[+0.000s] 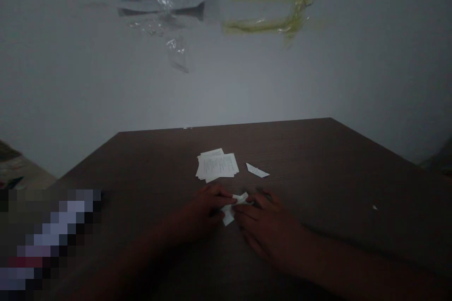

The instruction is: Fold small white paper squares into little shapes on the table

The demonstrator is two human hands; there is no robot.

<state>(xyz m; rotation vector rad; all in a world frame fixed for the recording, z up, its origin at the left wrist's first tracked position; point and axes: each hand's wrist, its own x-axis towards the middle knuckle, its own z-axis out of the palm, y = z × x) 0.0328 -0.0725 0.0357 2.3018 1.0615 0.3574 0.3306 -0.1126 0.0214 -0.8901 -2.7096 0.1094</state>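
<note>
Between my two hands lies a small piece of white paper, partly folded, close to the tabletop. My left hand has its fingers closed on the paper's left side, thumb low and index finger reaching over the top. From the right, my right hand presses its fingers together on the other side of the same paper. Fingers cover much of the sheet, so its exact folds are hidden. Just beyond the hands sits a loose stack of printed paper sheets. Right of the stack is a slim folded paper piece with slanted ends.
The dark brown table meets a pale wall at its far edge. Taped sheets and yellow tape are on the wall. A tiny white scrap lies at the right. A pixelated object is at the left.
</note>
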